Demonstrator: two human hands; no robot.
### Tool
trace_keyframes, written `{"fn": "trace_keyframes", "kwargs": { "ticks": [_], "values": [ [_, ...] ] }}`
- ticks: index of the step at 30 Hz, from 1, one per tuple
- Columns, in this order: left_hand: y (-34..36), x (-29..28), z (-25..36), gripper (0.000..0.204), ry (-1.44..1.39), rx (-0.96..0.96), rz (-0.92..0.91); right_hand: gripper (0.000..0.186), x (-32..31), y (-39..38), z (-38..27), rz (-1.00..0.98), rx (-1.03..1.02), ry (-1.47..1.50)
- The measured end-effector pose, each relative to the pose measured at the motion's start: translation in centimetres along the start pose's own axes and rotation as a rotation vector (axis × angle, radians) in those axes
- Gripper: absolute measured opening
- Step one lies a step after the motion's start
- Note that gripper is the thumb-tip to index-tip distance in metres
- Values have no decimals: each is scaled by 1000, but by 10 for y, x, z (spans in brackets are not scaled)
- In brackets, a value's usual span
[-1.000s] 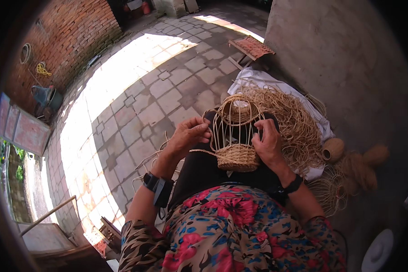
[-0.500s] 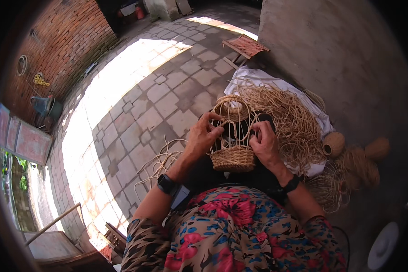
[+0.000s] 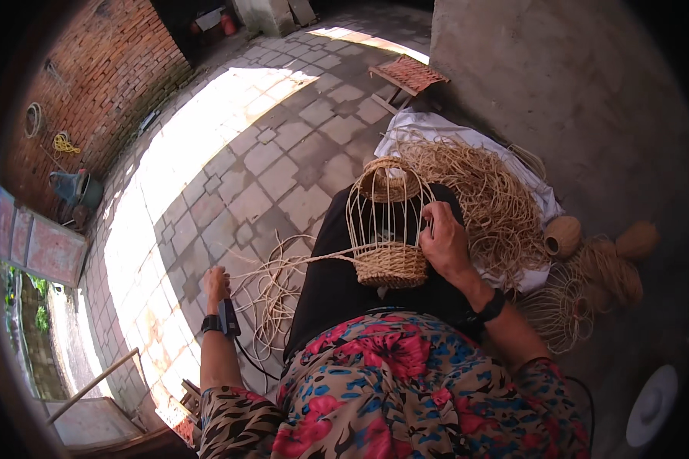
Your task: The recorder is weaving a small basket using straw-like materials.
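A half-woven basket [image 3: 393,265] of tan cord rests on my lap. Its lower band is tightly woven, thin upright strands rise above it, and a woven ring [image 3: 390,183] sits at the far end. My right hand [image 3: 444,243] is closed at the basket's right side, gripping the upright strands there. Out to the left, my left hand [image 3: 217,284] is closed on a cord [image 3: 306,261] that runs taut from the basket's left side. Loose cord lengths [image 3: 272,306] trail on the paving below it.
A tangled heap of tan cord [image 3: 475,191] lies on a white sheet [image 3: 413,122] to the right. Beside it are a round woven pot [image 3: 563,236] and cord bundles [image 3: 608,271]. A small red-topped stool [image 3: 409,73] stands farther off, near a grey wall [image 3: 559,84].
My left hand has swung from the basket's upright strands out to the left, drawing the cord with it. My right hand has stayed at the basket's right side.
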State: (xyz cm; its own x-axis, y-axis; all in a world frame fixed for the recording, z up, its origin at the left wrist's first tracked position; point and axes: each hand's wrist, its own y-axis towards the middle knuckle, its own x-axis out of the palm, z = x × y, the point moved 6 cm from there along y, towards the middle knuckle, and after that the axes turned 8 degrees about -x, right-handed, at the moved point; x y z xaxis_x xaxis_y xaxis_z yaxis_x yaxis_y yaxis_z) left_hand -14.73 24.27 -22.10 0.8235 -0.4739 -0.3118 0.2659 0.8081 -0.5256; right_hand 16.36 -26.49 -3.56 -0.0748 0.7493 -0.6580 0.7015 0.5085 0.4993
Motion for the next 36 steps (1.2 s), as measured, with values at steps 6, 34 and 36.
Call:
{"fn": "trace_keyframes", "kwargs": {
  "ticks": [6, 34, 36],
  "values": [
    [-30, -82, 31, 51, 692, 481, 572, 15, 3, 7, 17, -126, 212, 375],
    [-328, 220, 133, 51, 669, 1136, -607, 9, 24, 4, 48, -54, 562, 969],
    [-322, 220, 125, 50, 758, 1143, -636, 10, 24, 1, 54, -41, 564, 993]
  ]
}}
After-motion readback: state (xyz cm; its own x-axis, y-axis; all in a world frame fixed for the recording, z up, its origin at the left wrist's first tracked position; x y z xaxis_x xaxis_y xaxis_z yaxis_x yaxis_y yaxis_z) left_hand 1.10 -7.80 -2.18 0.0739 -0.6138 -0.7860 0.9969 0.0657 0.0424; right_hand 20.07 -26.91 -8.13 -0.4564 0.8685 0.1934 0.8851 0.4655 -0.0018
